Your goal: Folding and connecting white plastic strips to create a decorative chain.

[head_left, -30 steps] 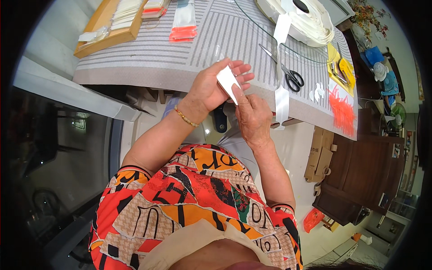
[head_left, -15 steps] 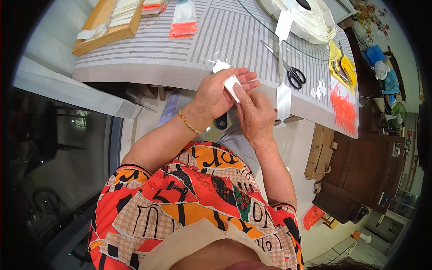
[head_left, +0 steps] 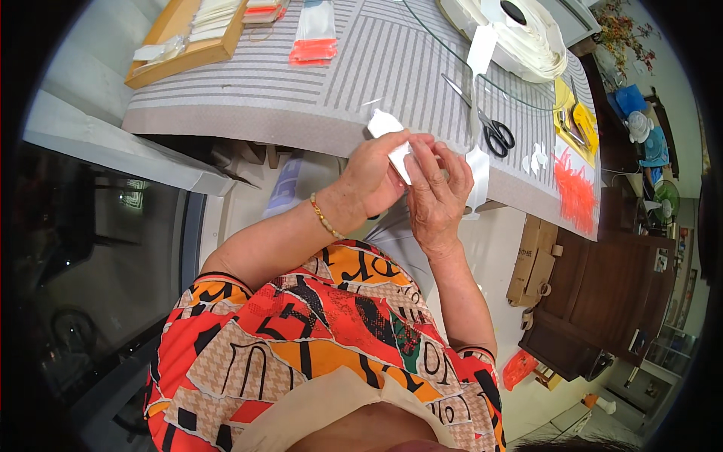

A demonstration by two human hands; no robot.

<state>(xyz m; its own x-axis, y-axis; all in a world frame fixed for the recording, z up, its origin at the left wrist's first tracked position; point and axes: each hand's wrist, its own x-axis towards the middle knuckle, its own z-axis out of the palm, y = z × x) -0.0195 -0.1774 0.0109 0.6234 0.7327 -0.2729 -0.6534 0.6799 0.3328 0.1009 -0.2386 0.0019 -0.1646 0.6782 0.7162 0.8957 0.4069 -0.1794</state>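
Just beyond the table's near edge, my left hand grips a small white folded piece, with the thumb lying across it. Its kind I cannot make out; it looks like a flat paper or film packet with a cut outer end. My right hand is bent over the inner end of the same piece, fingertips against it and its thumb mostly hidden. Right of that hand a white ribbon strip hangs over the table edge. Black-handled scissors lie beyond the strip.
A large roll of white ribbon stands at the back right by a glass edge. At far left sits a wooden tray of white strips. Clear packets with orange ends lie nearby. Orange threads and a yellow packet are at right.
Both hands have shifted slightly right and nearer, with the white piece. My right fingers have lifted and curled over it; the left fingers, earlier stretched out, are now largely behind it.
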